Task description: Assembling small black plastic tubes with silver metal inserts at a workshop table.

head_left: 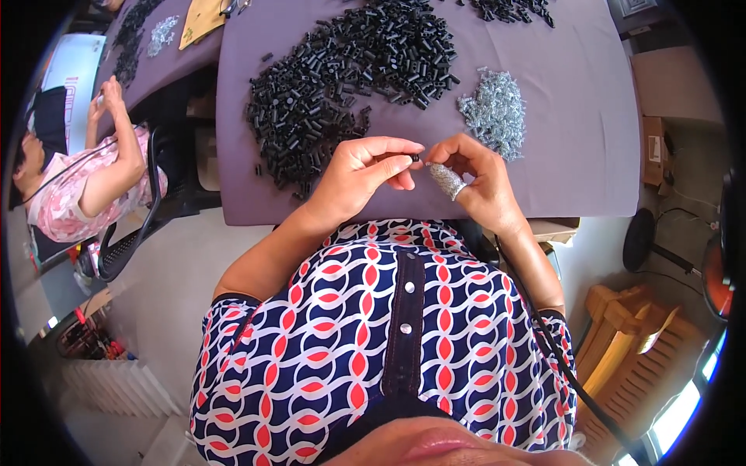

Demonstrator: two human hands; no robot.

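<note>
My left hand (359, 175) pinches a small black cylindrical piece (414, 158) between thumb and index finger, over the near part of the table. Close beside it is my right hand (483, 180), its fingers curled and drawn together. A silvery wrap (447, 180) covers the thumb of that hand. Whatever its fingertips hold, if anything, is too small to make out. Beyond my hands lies a large heap of short black tubes (311, 101). To the right of it is a smaller pile of tiny silver metal pieces (495, 113).
A purple-grey cloth (575, 116) covers the table. More black pieces (513, 9) lie at its far edge. At the left, another person (101, 171) sits working at a second table. A wooden slatted piece of furniture (637, 349) stands at the lower right.
</note>
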